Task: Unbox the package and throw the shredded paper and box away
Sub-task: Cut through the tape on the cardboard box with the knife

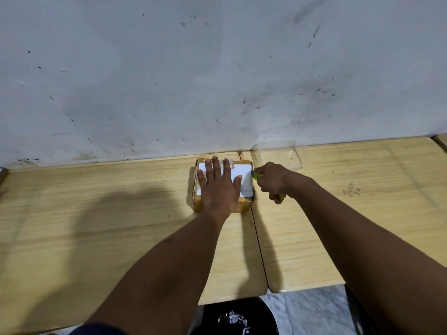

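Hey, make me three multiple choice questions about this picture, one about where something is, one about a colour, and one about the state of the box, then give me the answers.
1. Where does the left hand rest?
A. flat on top of the box
B. on the wall
C. inside the bin

2. What colour is the cutter held in the right hand?
A. red
B. yellow-green
C. blue

3. What state is the box in?
A. opened and emptied
B. flattened
C. closed, with its white label on top

Answers:
1. A, the palm and spread fingers lie over the lid.
2. B, a yellow-green handle shows at both ends of the fist.
3. C, the top is shut and the cutter is at its right edge.
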Action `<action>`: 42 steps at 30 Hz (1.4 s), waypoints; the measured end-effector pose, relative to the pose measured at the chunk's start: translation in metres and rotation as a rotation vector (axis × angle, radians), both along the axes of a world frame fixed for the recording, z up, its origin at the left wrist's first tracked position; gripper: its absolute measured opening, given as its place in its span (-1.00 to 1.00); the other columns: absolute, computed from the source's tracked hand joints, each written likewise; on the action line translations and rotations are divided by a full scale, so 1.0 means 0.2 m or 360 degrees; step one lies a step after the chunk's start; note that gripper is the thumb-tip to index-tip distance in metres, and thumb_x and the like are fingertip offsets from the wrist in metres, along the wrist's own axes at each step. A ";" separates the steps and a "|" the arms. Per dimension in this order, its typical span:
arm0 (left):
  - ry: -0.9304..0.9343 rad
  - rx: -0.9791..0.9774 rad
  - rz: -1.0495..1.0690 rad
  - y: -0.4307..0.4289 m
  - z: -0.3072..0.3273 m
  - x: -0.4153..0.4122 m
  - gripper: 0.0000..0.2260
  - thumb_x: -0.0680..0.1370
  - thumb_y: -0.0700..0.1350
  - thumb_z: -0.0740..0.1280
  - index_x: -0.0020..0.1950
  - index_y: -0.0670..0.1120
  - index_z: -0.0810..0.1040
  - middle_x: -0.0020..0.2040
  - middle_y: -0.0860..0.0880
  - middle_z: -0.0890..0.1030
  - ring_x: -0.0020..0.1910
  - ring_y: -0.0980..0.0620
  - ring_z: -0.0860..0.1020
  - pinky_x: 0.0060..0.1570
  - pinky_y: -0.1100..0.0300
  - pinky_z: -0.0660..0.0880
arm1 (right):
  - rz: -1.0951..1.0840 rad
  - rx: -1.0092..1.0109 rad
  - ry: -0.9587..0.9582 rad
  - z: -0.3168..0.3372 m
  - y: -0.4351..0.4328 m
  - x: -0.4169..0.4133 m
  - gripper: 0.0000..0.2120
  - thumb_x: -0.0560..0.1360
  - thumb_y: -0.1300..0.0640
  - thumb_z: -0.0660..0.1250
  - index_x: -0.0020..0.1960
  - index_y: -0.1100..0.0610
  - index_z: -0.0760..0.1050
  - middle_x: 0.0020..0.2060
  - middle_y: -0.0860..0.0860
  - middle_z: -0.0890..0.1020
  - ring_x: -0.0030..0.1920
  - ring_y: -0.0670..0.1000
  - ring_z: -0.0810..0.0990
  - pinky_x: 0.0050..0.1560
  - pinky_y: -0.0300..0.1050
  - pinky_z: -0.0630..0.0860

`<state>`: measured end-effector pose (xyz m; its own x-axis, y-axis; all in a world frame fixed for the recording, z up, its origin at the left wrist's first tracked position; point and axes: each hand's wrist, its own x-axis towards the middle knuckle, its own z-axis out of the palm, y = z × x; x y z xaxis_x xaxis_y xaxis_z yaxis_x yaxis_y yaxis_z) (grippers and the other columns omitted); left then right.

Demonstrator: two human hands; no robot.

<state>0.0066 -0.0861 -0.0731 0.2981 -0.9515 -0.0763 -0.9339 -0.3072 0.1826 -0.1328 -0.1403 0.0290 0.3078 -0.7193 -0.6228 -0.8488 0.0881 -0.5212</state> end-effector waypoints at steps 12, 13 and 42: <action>0.0002 0.0016 0.0027 -0.01 0.00 -0.01 -0.42 0.66 0.21 -0.15 0.61 -0.01 -0.13 0.62 -0.11 -0.18 0.58 -0.14 -0.24 0.52 -0.18 -0.21 | 0.0068 0.0049 0.0051 0.10 0.27 -0.03 -0.59 0.47 0.26 0.06 0.24 0.28 0.48 -0.41 0.17 0.50 -0.58 0.11 0.46 -0.58 -0.26 0.42; 0.0009 0.0019 0.0027 -0.01 0.00 0.00 -0.42 0.66 0.21 -0.15 0.61 -0.01 -0.14 0.62 -0.11 -0.18 0.58 -0.14 -0.24 0.52 -0.18 -0.21 | 0.0075 0.0045 0.0062 0.12 0.29 -0.03 -0.63 0.50 0.24 0.07 0.23 0.26 0.48 -0.41 0.16 0.50 -0.58 0.10 0.47 -0.59 -0.27 0.43; 0.0091 -0.0042 -0.0074 0.01 0.01 0.03 -0.41 0.65 0.22 -0.11 0.61 0.00 -0.14 0.62 -0.09 -0.18 0.58 -0.12 -0.25 0.51 -0.14 -0.27 | -0.0840 0.0062 -0.0680 -0.34 0.20 -0.35 -0.57 0.67 0.12 0.10 0.50 -0.15 0.21 0.03 0.17 0.54 -0.49 0.01 0.34 -0.54 -0.18 0.37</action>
